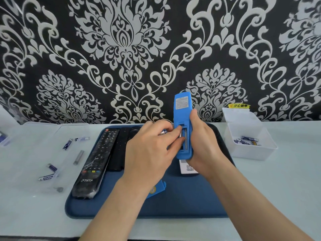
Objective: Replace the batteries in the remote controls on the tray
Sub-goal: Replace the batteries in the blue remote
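Head view: above the tray (191,206), right hand (203,140) grips the remote (182,108); best held steady while left hand (149,150), pinching a battery (163,132), works its open bay.

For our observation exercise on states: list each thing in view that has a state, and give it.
blue remote: held upright by right hand, battery compartment open
blue cover: off, lying on tray
left hand: fingers at compartment, gripping what looks like a battery
clear box: lid open, batteries inside
black remote: face up on tray
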Available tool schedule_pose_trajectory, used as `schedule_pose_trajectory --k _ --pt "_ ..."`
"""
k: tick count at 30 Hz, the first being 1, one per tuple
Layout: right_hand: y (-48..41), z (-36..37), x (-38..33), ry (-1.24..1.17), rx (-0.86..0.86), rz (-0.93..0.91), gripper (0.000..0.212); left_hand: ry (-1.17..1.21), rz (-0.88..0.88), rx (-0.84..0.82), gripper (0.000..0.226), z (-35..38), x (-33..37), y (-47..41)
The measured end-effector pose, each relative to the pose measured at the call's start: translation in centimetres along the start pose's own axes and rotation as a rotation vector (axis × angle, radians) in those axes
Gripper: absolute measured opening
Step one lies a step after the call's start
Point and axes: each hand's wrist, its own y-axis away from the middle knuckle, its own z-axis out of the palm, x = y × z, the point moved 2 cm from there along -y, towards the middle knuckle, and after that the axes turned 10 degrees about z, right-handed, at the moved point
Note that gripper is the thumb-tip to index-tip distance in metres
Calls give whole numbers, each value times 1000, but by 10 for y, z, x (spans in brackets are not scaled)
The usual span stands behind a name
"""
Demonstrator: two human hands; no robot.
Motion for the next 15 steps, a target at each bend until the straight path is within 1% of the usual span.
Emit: schedule_pose_trajectory --k 3,6,8,10,11,12,13,15 --pt "-1 -1 0 3 9 -2 42 -61 1 -49 22 1 4 1" --pt "-2 -2 0 3 16 -4 42 -71 -16 -88 23 1 7 0" --pt "-2 -4 -1 -21 14 7 42 -51 -30 -110 26 2 7 1" --pt "-2 -5 -2 -58 19 26 43 32 -45 -140 31 4 6 2" --pt "-3 -4 -4 -87 18 39 44 130 -81 -153 34 5 5 1" --pt "-3 -4 -5 -130 10 54 45 299 -167 -152 35 5 3 1" --pt "-4 -4 -6 -182 -2 68 46 530 -318 -123 36 3 1 -1" --pt "-6 -4 -7 -275 -32 96 45 985 -692 13 38 -1 -6 -4"
